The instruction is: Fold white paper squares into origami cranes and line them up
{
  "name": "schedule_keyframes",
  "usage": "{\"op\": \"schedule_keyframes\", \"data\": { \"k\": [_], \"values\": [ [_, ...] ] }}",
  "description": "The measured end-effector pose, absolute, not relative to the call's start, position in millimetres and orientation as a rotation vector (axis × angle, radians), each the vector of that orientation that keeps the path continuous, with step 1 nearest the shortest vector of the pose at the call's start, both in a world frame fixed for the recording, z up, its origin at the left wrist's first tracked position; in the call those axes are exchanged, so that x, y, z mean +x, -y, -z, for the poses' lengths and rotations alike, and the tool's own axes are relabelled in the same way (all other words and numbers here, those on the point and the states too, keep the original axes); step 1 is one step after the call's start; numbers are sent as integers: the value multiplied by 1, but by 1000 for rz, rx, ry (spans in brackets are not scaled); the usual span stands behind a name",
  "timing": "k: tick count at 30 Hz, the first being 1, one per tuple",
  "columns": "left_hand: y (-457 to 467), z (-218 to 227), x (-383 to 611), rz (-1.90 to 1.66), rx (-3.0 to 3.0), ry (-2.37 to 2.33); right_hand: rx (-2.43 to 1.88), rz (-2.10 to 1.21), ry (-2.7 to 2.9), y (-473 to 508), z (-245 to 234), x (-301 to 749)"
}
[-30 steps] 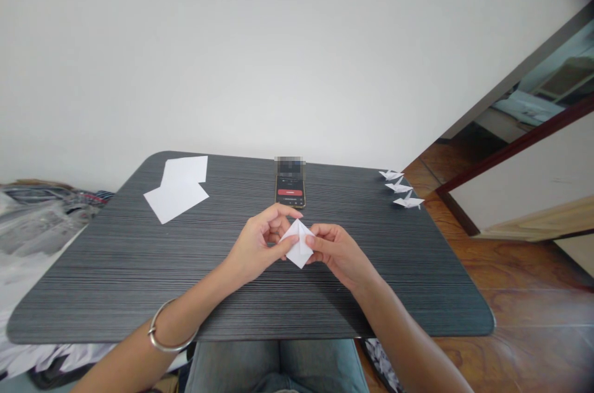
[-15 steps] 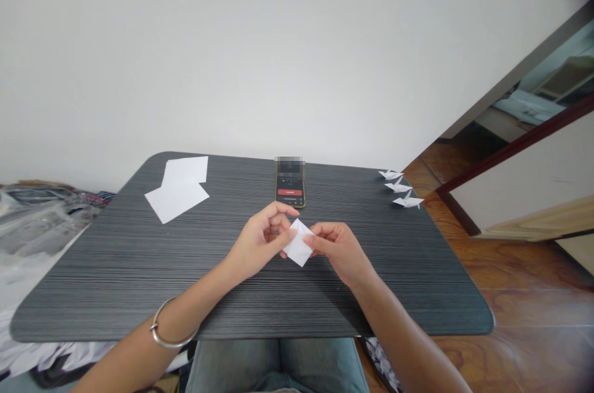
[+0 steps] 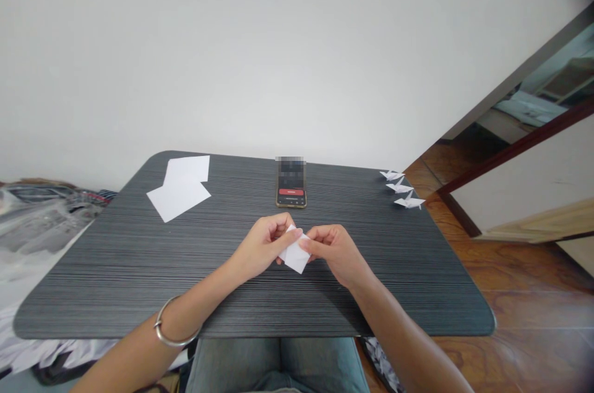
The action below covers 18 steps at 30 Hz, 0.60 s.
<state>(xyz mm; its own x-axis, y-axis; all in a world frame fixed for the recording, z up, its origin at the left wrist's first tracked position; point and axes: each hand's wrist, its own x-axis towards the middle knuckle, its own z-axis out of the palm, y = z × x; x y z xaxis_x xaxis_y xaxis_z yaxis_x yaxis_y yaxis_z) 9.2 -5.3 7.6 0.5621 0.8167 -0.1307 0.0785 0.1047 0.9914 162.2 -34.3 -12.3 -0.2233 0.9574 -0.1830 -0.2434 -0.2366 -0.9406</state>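
Your left hand [image 3: 265, 241] and right hand [image 3: 335, 250] each have the grip clamped on the folded paper [image 3: 296, 258], inward from the near edge of the tabletop [image 3: 394, 281]! Careful: uneven thumb pressure could skew a crease, and a loosened pinch might spring the layers open.

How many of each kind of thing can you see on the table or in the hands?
Paper birds: 3
Flat sheets showing: 2
Folded paper: 1
Phone: 1
Total: 7
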Motion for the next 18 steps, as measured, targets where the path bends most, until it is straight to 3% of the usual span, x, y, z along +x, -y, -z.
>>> {"op": "schedule_keyframes", "data": {
  "k": [10,18],
  "values": [
    [3,-10,4,-583,1847,-963,-1101,-1636,1032,35,12,161],
    [3,-13,3,-581,1854,-920,-1085,-1607,1047,35,11,160]
  ]
}}
